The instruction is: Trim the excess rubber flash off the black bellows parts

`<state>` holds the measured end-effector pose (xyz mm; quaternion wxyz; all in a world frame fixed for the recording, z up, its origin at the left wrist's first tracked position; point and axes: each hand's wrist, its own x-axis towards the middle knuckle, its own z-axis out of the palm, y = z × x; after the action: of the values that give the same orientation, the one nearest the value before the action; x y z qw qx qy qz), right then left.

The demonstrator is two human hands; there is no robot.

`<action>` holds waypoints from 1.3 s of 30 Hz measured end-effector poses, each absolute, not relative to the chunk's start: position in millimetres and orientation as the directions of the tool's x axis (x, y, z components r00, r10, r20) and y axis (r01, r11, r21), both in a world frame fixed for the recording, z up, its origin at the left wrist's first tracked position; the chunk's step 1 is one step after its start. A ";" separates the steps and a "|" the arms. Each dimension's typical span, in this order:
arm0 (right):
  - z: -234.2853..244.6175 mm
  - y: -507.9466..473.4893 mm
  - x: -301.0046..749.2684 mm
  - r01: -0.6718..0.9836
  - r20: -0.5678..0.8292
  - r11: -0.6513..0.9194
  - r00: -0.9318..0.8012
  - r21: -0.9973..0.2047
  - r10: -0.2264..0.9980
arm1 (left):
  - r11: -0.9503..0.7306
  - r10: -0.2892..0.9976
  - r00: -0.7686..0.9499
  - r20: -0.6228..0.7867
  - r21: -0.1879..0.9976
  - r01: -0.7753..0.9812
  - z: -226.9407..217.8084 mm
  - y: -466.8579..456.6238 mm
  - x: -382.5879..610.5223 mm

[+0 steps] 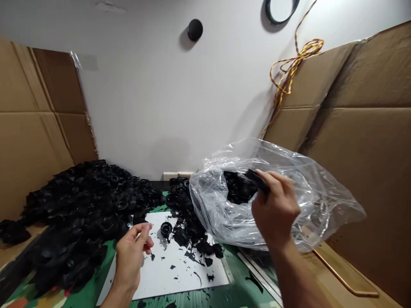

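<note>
My left hand point(131, 256) hovers over a white paper sheet point(180, 278) with its thumb and fingers apart, holding nothing visible. Just to its right, a black rubber ring point(166, 229) lies on the sheet among torn black scraps point(192, 244). My right hand point(276, 209) is raised at the mouth of a clear plastic bag point(308, 205) and pinches a dark rubber piece point(257, 179). Inside the bag sits a mass of black rubber parts point(239, 188), partly blurred by the film.
A large heap of black rubber parts point(83, 209) spreads across the left, over a green mat point(240, 286). Cardboard sheets point(362, 128) line both sides against a white wall point(154, 85). A twisted yellow cable point(289, 72) hangs at upper right. A wooden surface point(346, 273) lies at lower right.
</note>
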<state>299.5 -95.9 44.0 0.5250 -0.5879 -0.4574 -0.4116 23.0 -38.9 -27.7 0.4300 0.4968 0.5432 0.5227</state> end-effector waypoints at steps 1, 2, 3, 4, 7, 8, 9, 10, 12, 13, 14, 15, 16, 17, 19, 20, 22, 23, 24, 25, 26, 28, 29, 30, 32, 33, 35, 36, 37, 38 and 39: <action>41.9 -94.8 309.5 0.967 0.941 -0.101 0.252 -0.234 0.226 | -0.058 0.992 -0.097 0.075 0.984 0.169 -26.9 -38.8 25.6; 38.8 -94.5 315.0 0.961 0.902 -0.145 0.273 -0.237 0.335 | -0.071 0.995 -0.056 0.086 0.970 0.232 -25.0 -38.3 28.9; 35.3 -95.3 315.8 0.953 0.876 -0.157 0.299 -0.258 0.378 | -0.081 0.996 -0.018 0.090 0.956 0.282 -22.3 -37.4 32.6; 32.0 -97.4 311.9 0.947 0.864 -0.126 0.322 -0.296 0.388 | -0.096 0.995 0.018 0.095 0.941 0.324 -19.2 -36.1 36.6; 25.4 -108.3 279.3 0.859 0.835 0.196 0.367 -0.474 0.411 | -0.152 0.987 0.110 0.114 0.879 0.452 -11.8 -30.9 47.0; 24.4 -111.8 264.8 0.784 0.801 0.300 0.379 -0.544 0.462 | -0.152 0.987 0.124 0.104 0.859 0.489 -10.9 -28.9 49.3; 23.7 -114.4 250.3 0.683 0.747 0.369 0.403 -0.630 0.528 | -0.145 0.987 0.131 0.089 0.842 0.520 -10.8 -26.8 50.5; 23.1 -115.6 236.7 0.564 0.684 0.423 0.407 -0.709 0.605 | -0.131 0.989 0.131 0.071 0.830 0.543 -11.5 -24.7 50.8; 21.3 -113.5 214.7 0.319 0.513 0.411 0.383 -0.854 0.768 | -0.095 0.993 0.115 0.038 0.827 0.555 -13.7 -20.0 48.0; 20.0 -110.4 206.8 0.216 0.440 0.386 0.340 -0.897 0.831 | -0.073 0.994 0.104 0.020 0.836 0.543 -14.7 -17.7 45.3; 18.4 -106.2 200.7 0.131 0.385 0.362 0.291 -0.923 0.876 | -0.048 0.995 0.095 -0.002 0.853 0.520 -15.4 -15.7 41.8; 16.8 -101.4 196.2 0.072 0.351 0.344 0.241 -0.936 0.905 | -0.019 0.995 0.091 -0.029 0.873 0.487 -15.7 -14.1 37.9; 15.0 -96.3 192.8 0.041 0.339 0.338 0.202 -0.940 0.919 | 0.014 0.994 0.093 -0.061 0.897 0.443 -15.7 -13.3 33.8; 13.2 -91.1 190.3 0.033 0.338 0.338 0.179 -0.941 0.924 | 0.051 0.990 0.100 -0.097 0.920 0.390 -15.5 -13.2 29.6; 9.2 -81.3 186.5 0.046 0.339 0.336 0.173 -0.941 0.925 | 0.128 0.979 0.124 -0.165 0.957 0.262 -15.0 -15.6 21.9; 6.5 -76.8 184.8 0.036 0.327 0.326 0.185 -0.945 0.927 | 0.165 0.972 0.134 -0.192 0.967 0.192 -15.1 -17.6 18.5; -0.6 -69.1 181.0 -0.059 0.266 0.284 0.212 -0.957 0.940 | 0.230 0.962 0.138 -0.236 0.971 0.060 -16.7 -21.8 13.5; -5.1 -66.0 179.0 -0.132 0.230 0.263 0.226 -0.956 0.947 | 0.257 0.958 0.130 -0.254 0.967 0.000 -18.3 -23.5 11.9; -9.9 -63.6 177.0 -0.207 0.198 0.250 0.242 -0.946 0.950 | 0.279 0.955 0.120 -0.271 0.959 -0.055 -20.4 -24.8 10.9; -14.8 -61.9 175.1 -0.272 0.173 0.242 0.256 -0.931 0.951 | 0.296 0.953 0.107 -0.285 0.949 -0.105 -22.8 -25.7 10.6; -19.3 -60.9 173.3 -0.319 0.154 0.239 0.270 -0.917 0.951 | 0.307 0.950 0.095 -0.296 0.940 -0.150 -25.2 -26.3 10.8; -26.4 -60.6 169.9 -0.363 0.127 0.233 0.292 -0.902 0.948 | 0.316 0.949 0.079 -0.306 0.922 -0.223 -29.6 -27.4 12.6; -28.6 -61.0 168.3 -0.370 0.116 0.229 0.302 -0.901 0.946 | 0.315 0.949 0.074 -0.306 0.916 -0.249 -31.1 -28.2 13.9; -30.0 -61.6 166.7 -0.371 0.107 0.226 0.313 -0.901 0.944 | 0.312 0.950 0.072 -0.304 0.911 -0.269 -32.1 -29.4 15.3; -31.0 -62.4 163.6 -0.363 0.101 0.233 0.346 -0.902 0.933 | 0.303 0.953 0.075 -0.294 0.906 -0.296 -32.6 -32.4 17.9; -31.2 -62.5 162.3 -0.355 0.103 0.238 0.358 -0.904 0.928 | 0.293 0.956 0.080 -0.282 0.907 -0.304 -32.3 -34.1 19.0; -31.9 -62.1 160.3 -0.335 0.107 0.238 0.366 -0.912 0.925 | 0.262 0.965 0.095 -0.245 0.914 -0.309 -31.7 -36.9 20.5; -32.5 -61.8 159.7 -0.325 0.109 0.235 0.363 -0.916 0.926 | 0.244 0.969 0.103 -0.223 0.921 -0.304 -31.5 -37.9 21.0; -33.3 -61.4 159.5 -0.315 0.111 0.232 0.358 -0.920 0.927 | 0.227 0.973 0.110 -0.203 0.928 -0.296 -31.3 -38.5 21.4; -34.3 -61.1 159.3 -0.305 0.113 0.229 0.356 -0.924 0.928 | 0.216 0.975 0.118 -0.190 0.934 -0.285 -31.2 -38.9 21.8; -35.1 -61.1 159.2 -0.295 0.117 0.231 0.357 -0.927 0.927 | 0.213 0.975 0.127 -0.185 0.938 -0.272 -31.1 -39.1 22.2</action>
<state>159.2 -61.1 -35.1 0.6969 -0.4389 -0.3601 0.4382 22.2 -39.1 -31.1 0.6388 0.3939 0.4456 0.4880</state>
